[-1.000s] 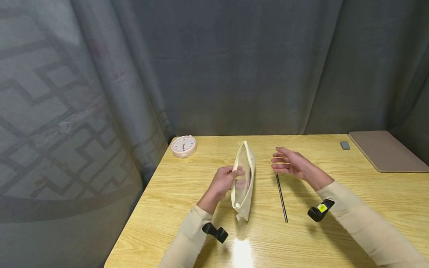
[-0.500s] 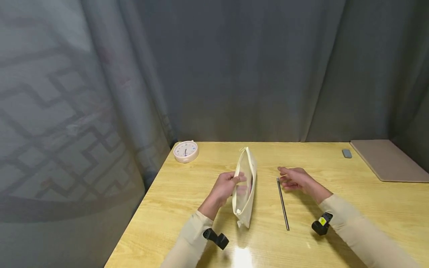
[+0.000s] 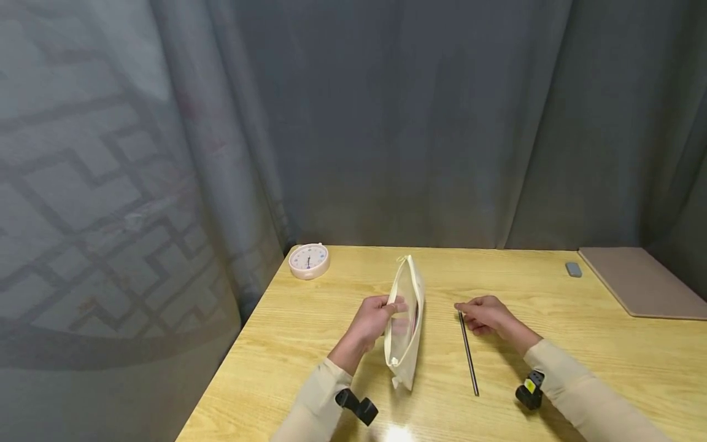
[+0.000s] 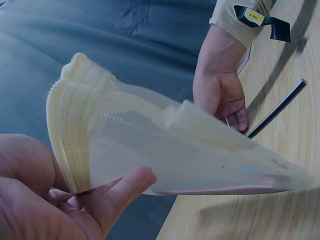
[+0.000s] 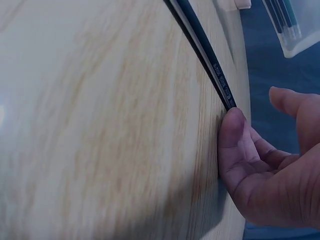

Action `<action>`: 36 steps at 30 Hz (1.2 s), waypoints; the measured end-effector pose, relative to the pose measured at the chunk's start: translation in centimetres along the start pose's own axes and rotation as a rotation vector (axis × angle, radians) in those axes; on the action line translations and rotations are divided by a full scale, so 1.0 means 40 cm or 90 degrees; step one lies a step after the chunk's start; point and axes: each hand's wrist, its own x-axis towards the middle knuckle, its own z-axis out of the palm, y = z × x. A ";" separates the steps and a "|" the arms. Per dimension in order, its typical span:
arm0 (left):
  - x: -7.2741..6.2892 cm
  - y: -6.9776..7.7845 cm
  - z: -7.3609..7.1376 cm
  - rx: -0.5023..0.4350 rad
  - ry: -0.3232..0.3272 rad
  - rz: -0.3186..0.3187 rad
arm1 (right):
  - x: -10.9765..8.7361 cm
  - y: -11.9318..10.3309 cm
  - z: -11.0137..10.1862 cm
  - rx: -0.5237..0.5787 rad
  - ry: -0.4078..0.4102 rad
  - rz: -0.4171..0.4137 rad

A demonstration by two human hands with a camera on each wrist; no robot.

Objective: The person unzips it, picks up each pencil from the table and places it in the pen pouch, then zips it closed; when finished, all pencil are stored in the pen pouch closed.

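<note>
A cream, see-through zip pouch [image 3: 408, 368] stands on edge with its mouth gaping, and my left hand [image 3: 373, 316] grips its near-left zip edge, fingers inside and thumb outside. Several pens [image 5: 281, 14] show through its mesh in the right wrist view. To the right of it, a slim black pencil [image 3: 469, 355] with silver stripes lies on the table. My right hand [image 3: 488, 314] is down at the pencil's far end. In the right wrist view one fingertip [image 5: 233, 125] touches that end, while another digit stretches away from it.
A round pink clock [image 3: 309, 261] sits at the table's back left. Toward the back right are a small grey block [image 3: 573, 269] and a brown mat [image 3: 641, 282]. Grey curtains [image 3: 386, 123] hang along the left and back edges of the table.
My right hand has come down onto the far end of the pencil, and its fingers have drawn in. The left hand keeps its grip on the pouch. The head view has tilted up.
</note>
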 end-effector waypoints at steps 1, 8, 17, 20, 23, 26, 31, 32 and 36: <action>-0.001 -0.001 0.000 -0.001 0.000 -0.001 | 0.000 0.001 0.002 0.001 0.002 0.003; 0.000 -0.010 -0.001 0.003 -0.001 0.000 | -0.001 0.011 0.019 -0.033 0.045 -0.005; 0.001 -0.014 0.000 -0.015 -0.005 0.001 | -0.002 0.004 0.040 -0.187 0.091 -0.086; 0.001 -0.012 0.000 -0.011 -0.002 0.006 | -0.004 -0.006 0.037 -0.183 0.073 -0.076; 0.001 -0.009 -0.001 -0.010 0.000 0.009 | -0.006 -0.013 0.026 -0.151 0.053 -0.062; 0.001 -0.009 -0.003 -0.008 -0.002 0.008 | -0.009 -0.011 0.010 -0.081 0.023 -0.042; 0.002 -0.012 -0.005 -0.010 0.002 0.000 | -0.012 -0.009 -0.021 0.021 -0.024 -0.018; 0.003 -0.013 -0.005 -0.011 0.003 0.000 | -0.012 -0.012 -0.026 0.037 -0.027 -0.014; 0.004 -0.013 -0.006 -0.011 0.007 0.003 | -0.011 -0.033 -0.048 0.100 -0.042 -0.015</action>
